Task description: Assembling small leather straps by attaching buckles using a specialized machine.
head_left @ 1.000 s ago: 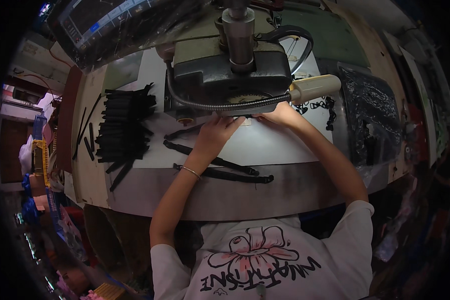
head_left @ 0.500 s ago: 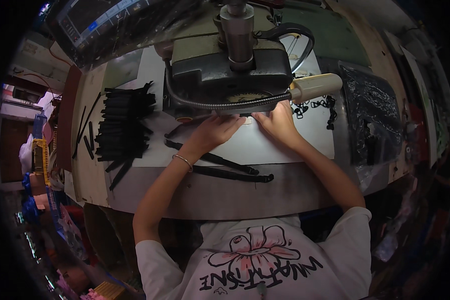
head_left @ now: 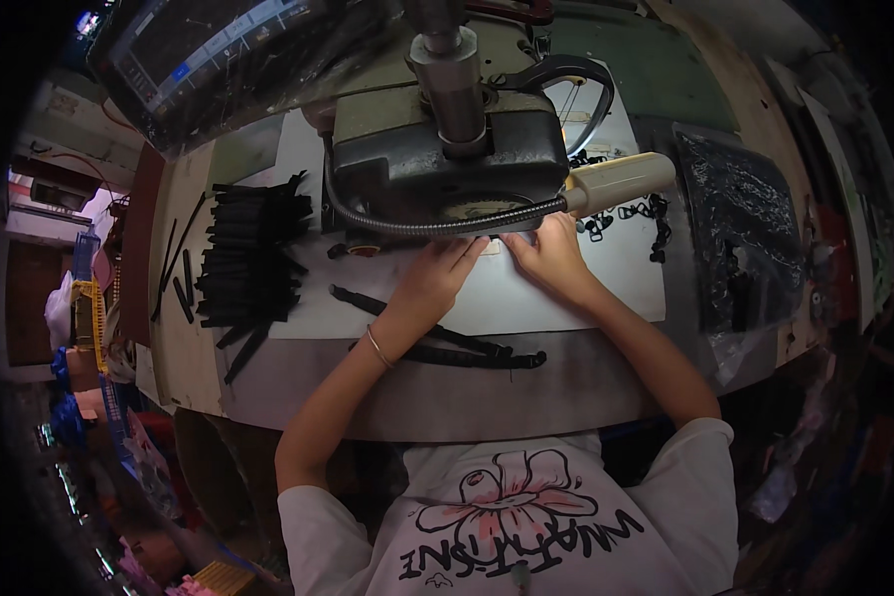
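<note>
Under the dark head of a sewing machine (head_left: 447, 164), my two hands meet close to the stitching spot. My left hand (head_left: 435, 276) has its fingers together and pointing in from the left. My right hand (head_left: 554, 260) bends in from the right, its thumb beside the left fingertips and its other fingers partly behind the machine head. Both look closed, but what they hold is hidden. A small pale plate (head_left: 491, 247) shows between them. Black straps (head_left: 437, 323) with dark end fittings lie below my left hand, running under its wrist.
A stack of black strap pieces (head_left: 253, 253) lies at the left. Small black buckles (head_left: 651, 211) are scattered at the right, beside a clear bag (head_left: 740, 233) of dark parts. A cream lamp handle (head_left: 621, 185) juts out over the right hand. A screen (head_left: 219, 60) stands upper left.
My left hand has turned slightly and its wrist has shifted right. The strap end that trailed left of it has mostly gone from view. The view has shifted a little.
</note>
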{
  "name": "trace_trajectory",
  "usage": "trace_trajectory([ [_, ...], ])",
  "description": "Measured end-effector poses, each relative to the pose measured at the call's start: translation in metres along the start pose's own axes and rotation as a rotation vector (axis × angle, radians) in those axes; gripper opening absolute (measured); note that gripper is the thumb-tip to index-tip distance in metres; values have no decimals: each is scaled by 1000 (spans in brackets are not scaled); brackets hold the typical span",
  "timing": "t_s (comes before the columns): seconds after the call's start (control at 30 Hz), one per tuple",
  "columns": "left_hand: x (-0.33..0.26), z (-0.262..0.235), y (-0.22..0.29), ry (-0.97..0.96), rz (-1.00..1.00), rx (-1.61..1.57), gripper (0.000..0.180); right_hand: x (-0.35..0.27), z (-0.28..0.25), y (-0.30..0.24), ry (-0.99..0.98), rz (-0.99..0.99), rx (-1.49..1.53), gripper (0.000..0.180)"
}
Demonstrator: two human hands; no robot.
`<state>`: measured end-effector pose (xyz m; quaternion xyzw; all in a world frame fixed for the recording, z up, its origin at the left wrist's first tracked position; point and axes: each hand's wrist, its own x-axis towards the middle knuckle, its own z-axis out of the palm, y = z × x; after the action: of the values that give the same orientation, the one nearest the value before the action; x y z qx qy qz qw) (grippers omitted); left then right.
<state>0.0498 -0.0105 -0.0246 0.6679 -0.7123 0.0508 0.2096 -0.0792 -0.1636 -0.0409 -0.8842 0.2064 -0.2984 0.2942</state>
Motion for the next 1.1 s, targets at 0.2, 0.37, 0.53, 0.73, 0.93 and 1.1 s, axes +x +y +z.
trace_trajectory([
  [0.2, 0, 1, 15, -50, -14, 167, 51, -2, 4, 3, -41, 53, 111, 11],
  [0.37, 5, -3, 7, -64, -44, 40, 51, 5, 2, 2, -21, 84, 131, 13],
  [0.53, 4, -3, 7, -86, -97, -81, 53, 6, -3, -4, 2, 20, 94, 22],
  [0.73, 1, 3, 7, -50, -88, -33, 52, 1, 1, -2, -26, 48, 89, 21],
  [0.93, 2, 1, 8, -42, -125, -45, 47, 3, 6, 6, -34, 74, 89, 19],
  [1.1, -1, 0, 8, -8, -94, -77, 47, -1, 3, 1, -10, 44, 74, 23],
])
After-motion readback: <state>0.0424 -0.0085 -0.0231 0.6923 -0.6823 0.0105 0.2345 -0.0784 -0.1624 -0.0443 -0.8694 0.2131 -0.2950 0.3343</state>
